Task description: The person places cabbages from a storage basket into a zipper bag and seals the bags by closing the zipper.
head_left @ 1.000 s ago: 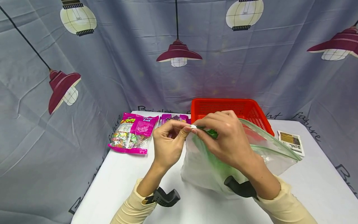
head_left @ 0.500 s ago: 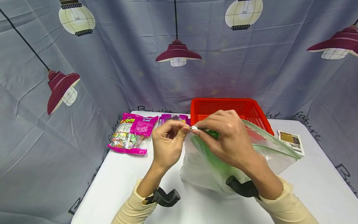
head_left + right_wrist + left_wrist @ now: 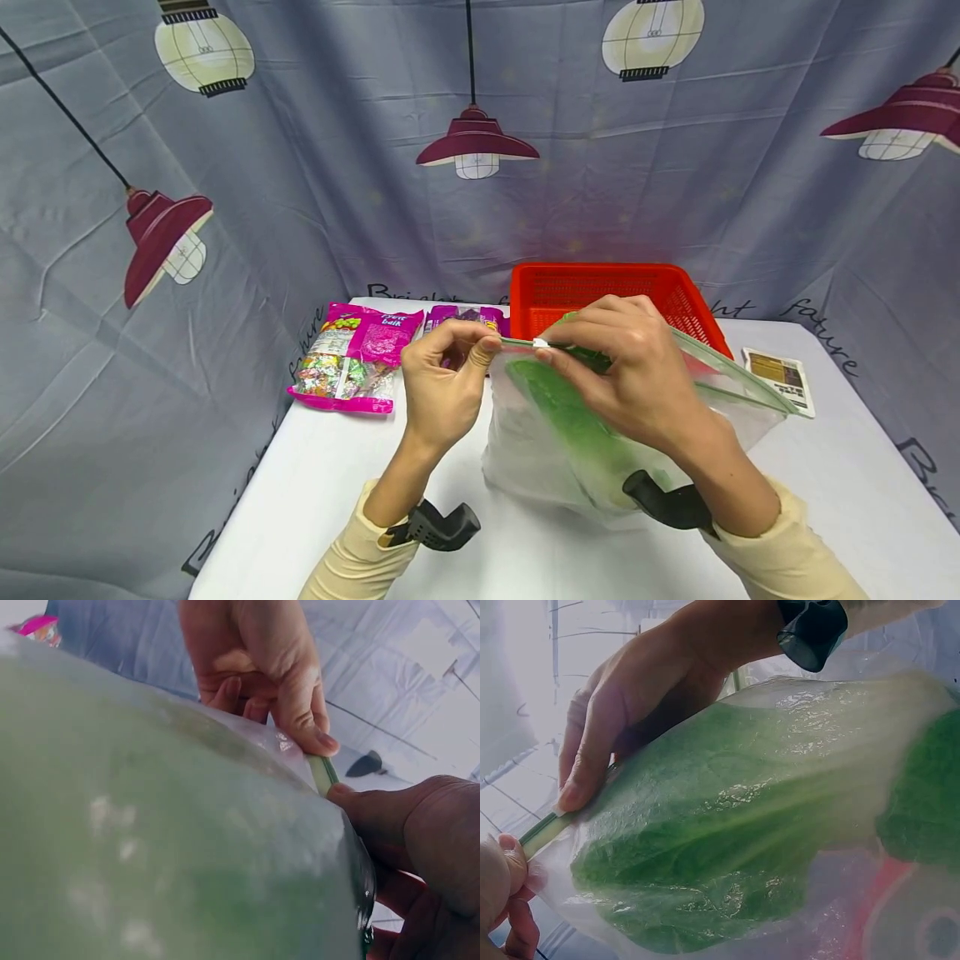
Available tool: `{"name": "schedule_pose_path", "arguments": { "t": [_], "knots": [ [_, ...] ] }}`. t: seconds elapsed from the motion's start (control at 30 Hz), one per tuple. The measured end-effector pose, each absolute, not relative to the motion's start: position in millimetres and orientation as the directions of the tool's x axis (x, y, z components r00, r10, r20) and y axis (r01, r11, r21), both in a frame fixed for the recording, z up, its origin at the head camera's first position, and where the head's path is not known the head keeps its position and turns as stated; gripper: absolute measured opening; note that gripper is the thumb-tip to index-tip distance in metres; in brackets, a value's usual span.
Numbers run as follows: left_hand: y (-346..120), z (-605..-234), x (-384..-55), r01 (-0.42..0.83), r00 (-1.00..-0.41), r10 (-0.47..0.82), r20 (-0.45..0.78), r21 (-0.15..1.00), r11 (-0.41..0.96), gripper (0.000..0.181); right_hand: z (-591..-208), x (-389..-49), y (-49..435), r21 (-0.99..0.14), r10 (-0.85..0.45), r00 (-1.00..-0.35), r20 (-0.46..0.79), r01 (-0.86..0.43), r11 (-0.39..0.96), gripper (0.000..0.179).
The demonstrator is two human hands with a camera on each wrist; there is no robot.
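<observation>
A large frosted zip bag [image 3: 540,458] with a green zip edge stands on the table, its mouth gaping toward the right. Inside it, a leafy green vegetable [image 3: 727,802] with a pale stem shows through the plastic. My left hand [image 3: 442,383] pinches the left end of the zip edge between thumb and forefinger. With thumb and forefinger, my right hand [image 3: 645,383] pinches the zip at its small white slider [image 3: 540,342], a short stretch of pressed-together zip lying between the hands. Part of the bag's mouth is hidden behind the right hand.
Behind the bag stands a red plastic basket [image 3: 611,271]. A pink bag of wrapped sweets [image 3: 348,358] lies at left, beside a purple packet [image 3: 467,314] partly hidden by the left hand. A flat white-and-brown packet [image 3: 780,379] lies at right.
My right hand has moved right along the zip edge with the slider, lengthening the zip stretch between the hands. My left hand has shifted slightly left, still pinching the bag's end.
</observation>
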State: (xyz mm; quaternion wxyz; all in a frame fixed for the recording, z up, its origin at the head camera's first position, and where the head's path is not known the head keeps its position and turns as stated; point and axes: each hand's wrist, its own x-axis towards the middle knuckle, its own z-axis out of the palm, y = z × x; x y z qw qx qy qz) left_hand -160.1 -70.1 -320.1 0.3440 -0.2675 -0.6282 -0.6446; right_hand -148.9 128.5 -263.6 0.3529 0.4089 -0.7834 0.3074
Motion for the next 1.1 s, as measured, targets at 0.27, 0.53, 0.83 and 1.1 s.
{"name": "schedule_pose_path", "arguments": {
  "t": [0.27, 0.53, 0.83, 1.1],
  "knots": [
    [-73.6, -322.1, -162.1, 0.780, -0.614, -0.118, 0.781, 0.623, 0.067, 0.010, -265.6, -148.0, 139.0, -0.187, -0.424, -0.423, 0.801, -0.849, 0.495, 0.015],
    [-76.7, -321.8, -162.4, 0.775, -0.615, -0.121, 0.780, 0.625, 0.093, 0.009, -267.9, -146.9, 151.2, -0.209, -0.417, -0.449, 0.790, -0.837, 0.505, 0.016],
    [-74.5, -321.7, -163.5, 0.759, -0.634, -0.149, 0.759, 0.648, 0.066, 0.010, -271.6, -149.9, 153.8, -0.209, -0.396, -0.437, 0.808, -0.840, 0.502, 0.014],
    [-71.8, -322.3, -163.0, 0.740, -0.656, -0.166, 0.736, 0.670, 0.049, 0.006, -276.8, -144.2, 152.4, -0.103, -0.316, -0.340, 0.886, -0.808, 0.581, 0.040]
  ]
}}
